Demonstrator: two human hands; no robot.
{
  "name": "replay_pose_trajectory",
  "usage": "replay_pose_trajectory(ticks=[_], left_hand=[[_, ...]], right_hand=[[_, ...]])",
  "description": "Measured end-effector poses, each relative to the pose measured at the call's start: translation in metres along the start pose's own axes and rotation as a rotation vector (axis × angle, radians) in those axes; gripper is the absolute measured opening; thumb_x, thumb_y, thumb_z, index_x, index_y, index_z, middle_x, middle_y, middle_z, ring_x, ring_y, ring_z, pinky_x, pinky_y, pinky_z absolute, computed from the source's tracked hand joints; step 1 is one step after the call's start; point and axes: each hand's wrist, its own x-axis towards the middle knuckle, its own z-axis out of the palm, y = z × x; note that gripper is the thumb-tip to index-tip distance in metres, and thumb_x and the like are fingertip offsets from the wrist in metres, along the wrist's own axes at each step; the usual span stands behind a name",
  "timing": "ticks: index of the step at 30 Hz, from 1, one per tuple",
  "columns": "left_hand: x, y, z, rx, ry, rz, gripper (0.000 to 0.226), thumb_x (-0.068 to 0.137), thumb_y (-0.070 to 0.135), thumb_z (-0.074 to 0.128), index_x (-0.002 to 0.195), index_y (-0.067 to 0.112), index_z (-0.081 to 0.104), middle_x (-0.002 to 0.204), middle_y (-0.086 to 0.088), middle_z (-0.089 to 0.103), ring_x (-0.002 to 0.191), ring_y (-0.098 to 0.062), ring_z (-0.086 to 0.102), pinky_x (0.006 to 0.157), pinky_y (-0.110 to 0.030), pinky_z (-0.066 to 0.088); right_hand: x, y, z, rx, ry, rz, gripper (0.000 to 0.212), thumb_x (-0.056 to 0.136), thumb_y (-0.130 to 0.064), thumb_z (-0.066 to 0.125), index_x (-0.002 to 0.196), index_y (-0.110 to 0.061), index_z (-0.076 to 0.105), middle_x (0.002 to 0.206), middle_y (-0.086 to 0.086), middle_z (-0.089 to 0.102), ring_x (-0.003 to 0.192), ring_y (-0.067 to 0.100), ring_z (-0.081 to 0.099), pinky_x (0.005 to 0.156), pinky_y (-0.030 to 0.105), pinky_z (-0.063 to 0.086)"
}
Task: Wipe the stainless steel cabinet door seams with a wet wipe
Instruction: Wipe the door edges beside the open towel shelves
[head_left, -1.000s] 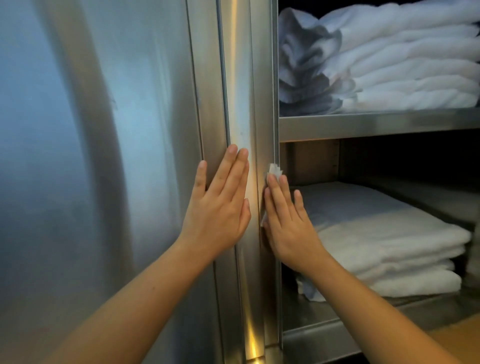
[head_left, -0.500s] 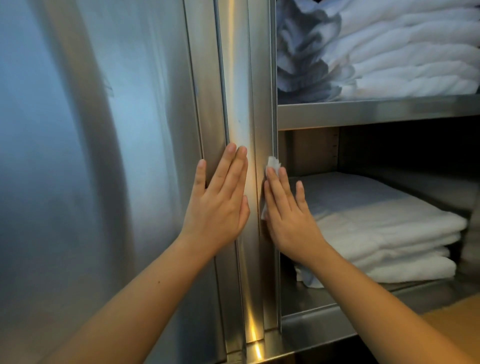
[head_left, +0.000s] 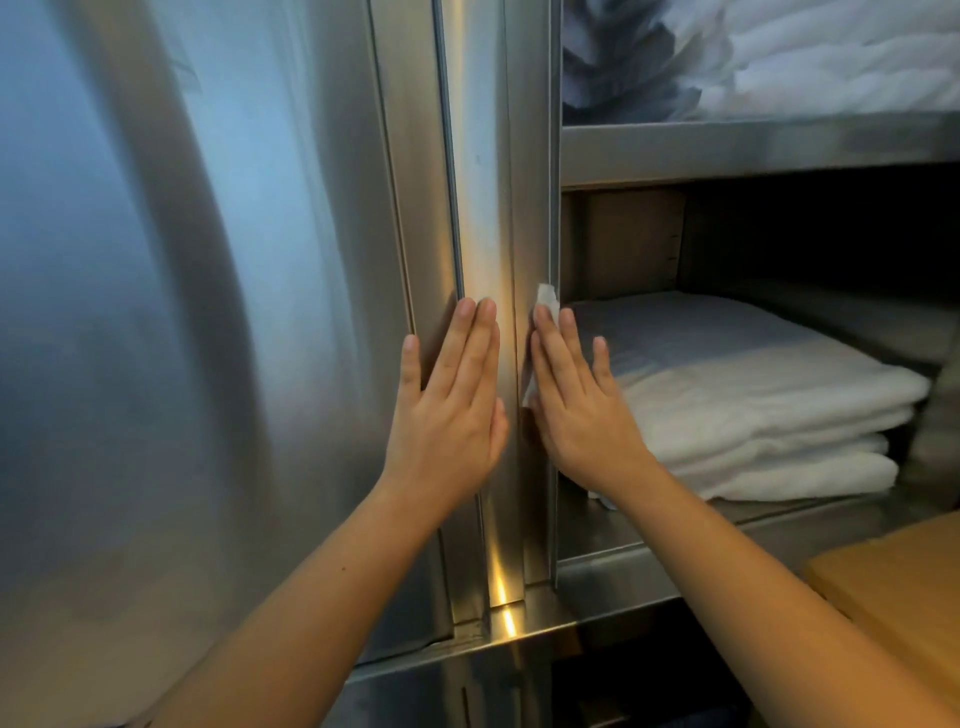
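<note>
Slid lower along the vertical seam (head_left: 509, 182) of the brushed stainless steel cabinet door (head_left: 208, 312), my straight-fingered right hand (head_left: 582, 410) presses the small white wet wipe (head_left: 546, 299), left hand (head_left: 447, 410) flat at its 9 o'clock; the bottom stretch probably remains.

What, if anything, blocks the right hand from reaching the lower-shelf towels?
Likely yes: the compartment is open; the right hand, pressing the wet wipe on the door edge, is beside the towels.

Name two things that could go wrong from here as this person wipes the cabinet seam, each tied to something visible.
1. The wet wipe is only pressed under the flat fingers of the right hand, not gripped, so it may bunch or slip out.
2. The folded towels lie on the shelf just behind that hand; the damp wipe could brush them.
</note>
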Motion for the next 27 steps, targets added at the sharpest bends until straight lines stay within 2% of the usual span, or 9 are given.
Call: replay_pose_trajectory(ticks=[3,5,9,15,20,21,23,25,27], left_hand=[[-0.019,0.009,0.004,-0.021,-0.018,0.016,0.061,0.091,0.030,0.034,0.144,0.002,0.024,0.152,-0.013,0.021,0.141,-0.026,0.011,0.111,-0.050,0.004],[-0.030,0.014,0.006,-0.040,-0.029,0.025,0.061,0.089,0.028,0.035,0.144,0.002,0.025,0.151,-0.012,0.020,0.141,-0.024,0.007,0.112,-0.048,0.003],[-0.046,0.021,0.008,-0.053,-0.061,0.026,0.060,0.089,0.028,0.034,0.143,0.002,0.029,0.151,-0.011,0.019,0.141,-0.022,0.004,0.113,-0.045,-0.001],[-0.059,0.031,0.013,-0.053,-0.074,-0.018,0.060,0.089,0.028,0.033,0.143,0.002,0.027,0.151,-0.010,0.014,0.142,-0.021,-0.008,0.112,-0.046,-0.002],[-0.082,0.037,0.018,-0.066,-0.126,0.006,0.060,0.088,0.028,0.035,0.142,0.003,0.030,0.151,-0.008,0.014,0.142,-0.020,-0.011,0.112,-0.046,-0.005],[-0.086,0.038,0.018,-0.060,-0.135,0.019,0.060,0.088,0.028,0.036,0.142,0.003,0.030,0.151,-0.008,0.014,0.142,-0.020,-0.012,0.112,-0.046,-0.006],[-0.093,0.040,0.019,-0.037,-0.151,0.042,0.061,0.087,0.028,0.037,0.142,0.002,0.029,0.152,-0.008,0.013,0.142,-0.021,-0.011,0.112,-0.047,-0.007],[-0.095,0.041,0.020,-0.024,-0.159,0.049,0.061,0.088,0.028,0.036,0.143,0.002,0.027,0.152,-0.008,0.012,0.142,-0.021,-0.011,0.111,-0.047,-0.007],[-0.096,0.041,0.021,-0.018,-0.164,0.043,0.061,0.089,0.028,0.033,0.144,0.003,0.025,0.152,-0.008,0.011,0.142,-0.022,-0.011,0.111,-0.047,-0.007]], right_hand=[[-0.045,-0.017,0.010,0.106,-0.114,0.019,0.057,0.089,-0.014,0.044,0.139,0.006,0.025,0.149,0.018,0.015,0.141,0.029,0.005,0.114,0.046,0.012],[-0.060,-0.024,0.013,0.093,-0.158,0.017,0.058,0.089,-0.015,0.044,0.139,0.006,0.023,0.149,0.019,0.013,0.142,0.026,-0.001,0.113,0.043,0.007],[-0.048,-0.020,0.014,0.040,-0.122,0.013,0.060,0.089,-0.017,0.046,0.139,0.007,0.024,0.148,0.020,0.014,0.138,0.035,0.014,0.111,0.053,0.012],[-0.047,-0.020,0.020,0.075,-0.079,0.058,0.060,0.091,-0.020,0.042,0.141,0.007,0.022,0.152,0.018,0.006,0.142,0.029,0.002,0.112,0.049,0.003],[-0.115,-0.051,0.027,0.193,-0.303,0.103,0.071,0.087,-0.013,0.055,0.142,0.005,0.014,0.153,0.009,-0.024,0.143,0.025,-0.010,0.112,0.049,-0.002],[-0.122,-0.056,0.026,0.190,-0.324,0.107,0.070,0.087,-0.013,0.055,0.141,0.005,0.014,0.153,0.010,-0.023,0.142,0.024,-0.011,0.111,0.049,-0.002],[-0.122,-0.059,0.027,0.193,-0.326,0.132,0.069,0.086,-0.013,0.055,0.141,0.006,0.017,0.154,0.015,-0.008,0.142,0.023,-0.013,0.111,0.049,-0.003],[-0.109,-0.057,0.025,0.190,-0.301,0.164,0.064,0.089,-0.016,0.046,0.141,0.007,0.017,0.151,0.018,0.004,0.142,0.024,-0.009,0.111,0.049,-0.005],[-0.095,-0.053,0.025,0.174,-0.271,0.182,0.059,0.091,-0.019,0.035,0.142,0.006,0.018,0.150,0.018,0.005,0.142,0.026,-0.001,0.111,0.051,-0.005]])
